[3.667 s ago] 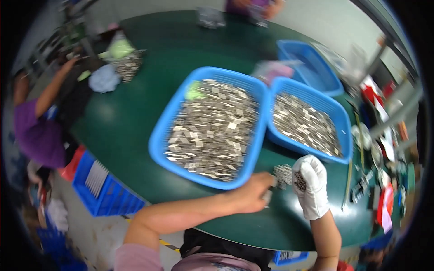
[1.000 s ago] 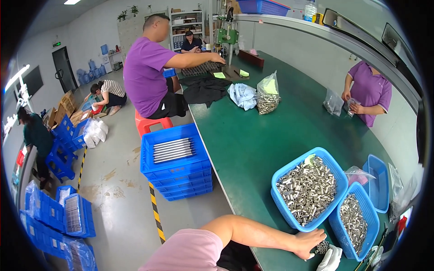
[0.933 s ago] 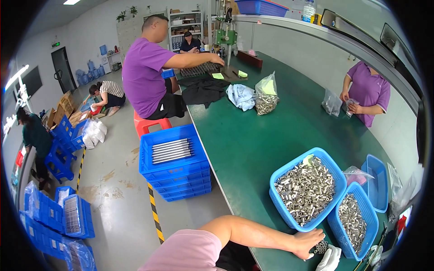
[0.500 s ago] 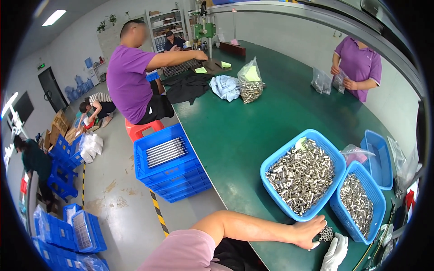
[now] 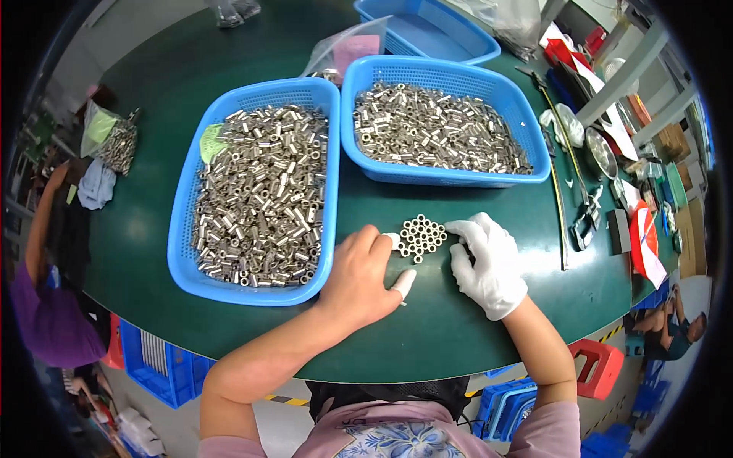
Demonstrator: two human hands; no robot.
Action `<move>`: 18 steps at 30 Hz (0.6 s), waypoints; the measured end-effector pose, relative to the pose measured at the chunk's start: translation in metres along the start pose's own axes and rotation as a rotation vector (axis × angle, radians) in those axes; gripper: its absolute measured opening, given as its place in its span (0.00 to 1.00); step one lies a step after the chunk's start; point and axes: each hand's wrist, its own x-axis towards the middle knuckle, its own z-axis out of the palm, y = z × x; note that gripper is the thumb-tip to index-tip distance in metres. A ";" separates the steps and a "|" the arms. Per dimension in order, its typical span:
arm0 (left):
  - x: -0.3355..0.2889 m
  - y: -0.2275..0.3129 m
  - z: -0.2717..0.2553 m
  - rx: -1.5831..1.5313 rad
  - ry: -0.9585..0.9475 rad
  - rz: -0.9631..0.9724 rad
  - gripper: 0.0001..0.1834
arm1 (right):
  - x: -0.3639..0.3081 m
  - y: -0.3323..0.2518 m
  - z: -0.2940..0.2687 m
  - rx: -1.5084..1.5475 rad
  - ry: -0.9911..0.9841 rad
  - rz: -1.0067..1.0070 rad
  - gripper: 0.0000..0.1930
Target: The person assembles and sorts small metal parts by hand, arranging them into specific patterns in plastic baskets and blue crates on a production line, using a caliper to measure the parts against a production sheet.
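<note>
A cluster of small metal sleeves (image 5: 421, 237) stands on end on the green tabletop, packed closely with their round holes facing up. On its left is my left hand (image 5: 360, 275), bare except for white covers on the thumb and a fingertip. That fingertip reaches the cluster's edge, while the thumb is spread away from it. My right hand (image 5: 489, 267), in a white glove, lies at the cluster's right side with thumb and forefinger apart. The forefinger tip is at the outer sleeves; whether it touches them I cannot tell. Neither hand grips anything.
Two blue baskets of loose metal sleeves, a left one (image 5: 177, 237) and a right one (image 5: 450, 179), stand beyond my hands. Behind them are a clear bag (image 5: 351, 49) and another blue basket (image 5: 489, 57). Thin rods and tools (image 5: 565, 175) lie right. A co-worker (image 5: 53, 313) sits far left.
My view has swung right and down, bringing both hands and the cluster to the middle. Both hands still flank the cluster, with thumb and forefinger of each apart now.
</note>
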 end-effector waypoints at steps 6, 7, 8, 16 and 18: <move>-0.005 0.002 0.000 -0.053 -0.052 -0.003 0.18 | 0.000 0.000 0.005 0.015 -0.070 -0.087 0.16; -0.005 0.002 -0.001 -0.078 -0.075 -0.008 0.17 | -0.001 -0.002 0.004 0.019 -0.073 -0.079 0.16; -0.005 0.002 -0.001 -0.085 -0.066 0.005 0.15 | -0.001 -0.005 0.001 0.024 -0.090 -0.082 0.17; -0.003 -0.001 -0.004 -0.143 -0.172 0.095 0.12 | -0.008 -0.003 -0.002 0.133 -0.218 -0.136 0.19; -0.004 0.000 -0.005 -0.155 -0.173 0.131 0.14 | -0.008 -0.005 -0.005 0.136 -0.246 -0.118 0.20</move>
